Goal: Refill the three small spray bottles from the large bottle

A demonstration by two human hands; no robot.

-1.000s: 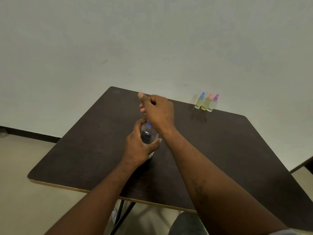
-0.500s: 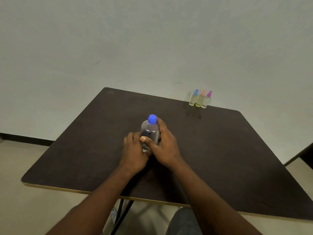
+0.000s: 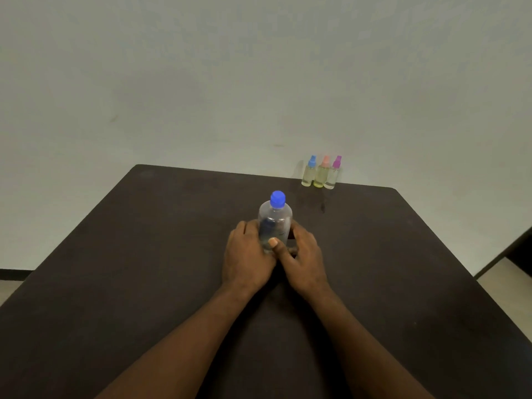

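Both hands clasp the lower body of the large bottle (image 3: 275, 223): the left hand (image 3: 247, 254) wraps its left side, the right hand (image 3: 305, 256) its right, with what looks like the right thumb laid across the near face. The fingers behind are hidden. The bottle stands upright on the table (image 3: 144, 254), long axis vertical, its blue cap (image 3: 277, 198) on and just above both hands. The three small spray bottles (image 3: 321, 174) stand in a tight row beyond the large bottle and to its right, well apart, so the right hand is nearer them. Uncapping likely comes first.
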